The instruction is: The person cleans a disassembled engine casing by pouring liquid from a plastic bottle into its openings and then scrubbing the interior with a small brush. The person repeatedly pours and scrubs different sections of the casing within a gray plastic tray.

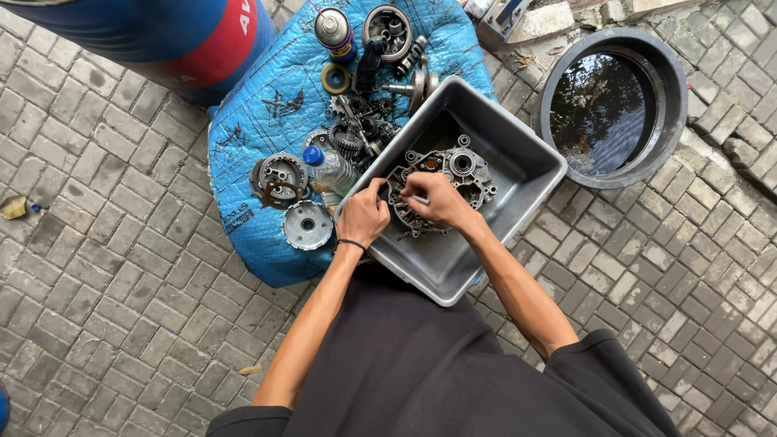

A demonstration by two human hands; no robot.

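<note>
At frame centre, the engine case [441,180] lies in the grey tub [530,174]; left hand [364,217] grips its left edge, right hand [437,201] pinches a small tool on top.

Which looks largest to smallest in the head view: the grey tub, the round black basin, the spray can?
1. Grey tub
2. Round black basin, close behind, so this order is unsure
3. Spray can, clearly smallest

Grey paving bricks [121,267] cover the ground in daylight, with a blue tarp [259,121] at upper centre and a round black water tub [672,73] at upper right.
</note>
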